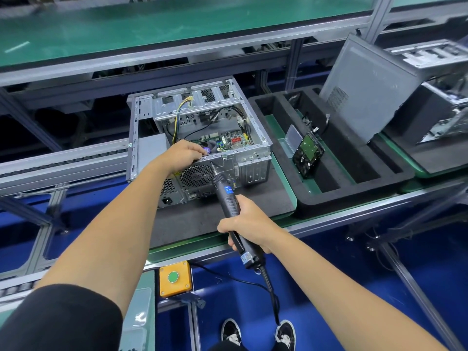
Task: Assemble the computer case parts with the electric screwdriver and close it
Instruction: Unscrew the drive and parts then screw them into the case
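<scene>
The open computer case [200,138], bare silver metal, lies on its side at the frame's centre, its motherboard and yellow and black cables exposed, its rear fan grille facing the camera. The black electric screwdriver [229,206] slants up from lower right, its bit tip touching the case's upper rear edge. A grey side panel [364,89] leans upright at upper right.

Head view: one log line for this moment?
left hand: braces open grey metal computer case top rear edge | right hand: grips black electric screwdriver | bit: at rear panel | side: open

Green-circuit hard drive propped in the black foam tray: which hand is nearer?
Right. The right hand, gripping the black electric screwdriver, is below-left of the hard drive. The left hand rests on the open grey metal computer case, farther left.
</scene>
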